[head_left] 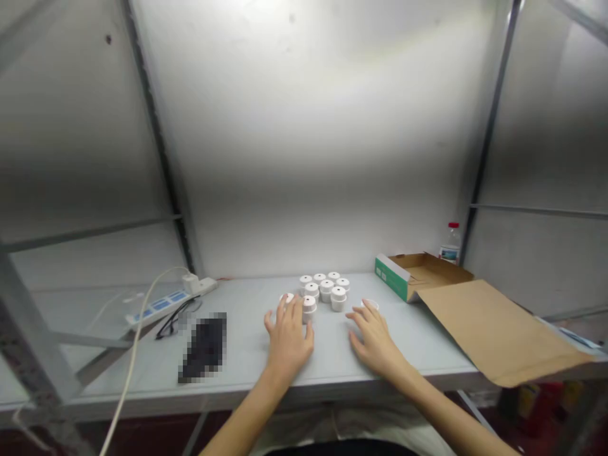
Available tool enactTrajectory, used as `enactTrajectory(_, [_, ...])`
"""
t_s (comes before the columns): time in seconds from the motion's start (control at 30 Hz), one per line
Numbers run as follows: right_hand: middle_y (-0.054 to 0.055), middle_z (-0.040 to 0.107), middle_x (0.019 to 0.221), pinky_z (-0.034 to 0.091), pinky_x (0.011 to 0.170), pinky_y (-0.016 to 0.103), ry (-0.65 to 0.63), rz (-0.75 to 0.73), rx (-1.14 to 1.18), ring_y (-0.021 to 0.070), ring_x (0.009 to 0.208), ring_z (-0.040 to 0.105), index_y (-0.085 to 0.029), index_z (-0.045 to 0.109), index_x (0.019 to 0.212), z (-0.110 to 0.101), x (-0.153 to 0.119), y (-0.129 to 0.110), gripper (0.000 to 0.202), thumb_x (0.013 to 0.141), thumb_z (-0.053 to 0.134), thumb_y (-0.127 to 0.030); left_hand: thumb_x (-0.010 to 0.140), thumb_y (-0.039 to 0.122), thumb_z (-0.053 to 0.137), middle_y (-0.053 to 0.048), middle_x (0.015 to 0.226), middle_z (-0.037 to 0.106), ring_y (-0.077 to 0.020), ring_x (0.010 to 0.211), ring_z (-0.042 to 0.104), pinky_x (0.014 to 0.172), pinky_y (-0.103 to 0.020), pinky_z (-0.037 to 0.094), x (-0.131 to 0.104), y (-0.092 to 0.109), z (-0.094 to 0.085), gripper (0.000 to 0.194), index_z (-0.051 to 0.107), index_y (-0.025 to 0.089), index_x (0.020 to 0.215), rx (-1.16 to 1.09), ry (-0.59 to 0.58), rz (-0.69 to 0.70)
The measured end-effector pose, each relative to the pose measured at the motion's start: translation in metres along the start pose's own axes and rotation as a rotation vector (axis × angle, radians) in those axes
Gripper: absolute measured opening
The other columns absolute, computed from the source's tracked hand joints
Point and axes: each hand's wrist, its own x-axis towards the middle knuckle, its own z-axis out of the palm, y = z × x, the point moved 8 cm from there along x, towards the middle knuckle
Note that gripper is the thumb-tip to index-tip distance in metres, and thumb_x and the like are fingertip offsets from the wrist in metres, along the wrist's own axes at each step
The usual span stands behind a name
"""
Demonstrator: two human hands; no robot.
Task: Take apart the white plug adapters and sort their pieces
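Observation:
Several white round pieces [338,297] stand in a group at the middle of the grey table. My left hand [287,335] is at the group's near left side, its fingers apart and reaching over one white piece [286,297], which they partly hide. Whether the fingertips touch it I cannot tell. Just right of that hand stands another white piece [308,309]. To the right of the group, my right hand [373,335] has its fingers spread over the table, beside a white rounded item [370,304] partly hidden behind the fingertips.
An open cardboard box [422,271] with a long brown flap lies at the right, a bottle [450,244] behind it. At the left are a power strip [164,304] with a white cable, glasses [178,316] and a pixelated dark object [206,347]. Metal posts flank the table.

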Motion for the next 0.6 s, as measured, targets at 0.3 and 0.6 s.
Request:
enactTrajectory(0.3, [0.013, 0.061, 0.128, 0.049, 0.11, 0.056, -0.11, -0.181, 0.172, 0.0336, 0.127, 0.056, -0.023, 0.059, 0.131, -0.013, 0.003, -0.034, 0.04, 0.092, 0.059, -0.012, 0.095, 0.028, 0.057, -0.024, 0.161, 0.045, -0.0463, 0.151, 0.033, 0.118, -0.071, 0.021, -0.002, -0.013, 0.005, 0.052, 0.056, 0.016, 0.146, 0.087, 0.021, -0.1])
enactTrajectory(0.6, [0.012, 0.06, 0.128, 0.052, 0.106, 0.05, -0.186, -0.218, 0.267, 0.0311, 0.12, 0.059, -0.024, 0.056, 0.137, -0.021, 0.004, -0.05, 0.047, 0.092, 0.06, -0.012, 0.096, 0.023, 0.054, -0.017, 0.151, 0.058, -0.0388, 0.15, 0.038, 0.12, -0.067, 0.019, 0.0, 0.008, -0.002, 0.052, 0.051, 0.022, 0.148, -0.025, -0.025, 0.065])
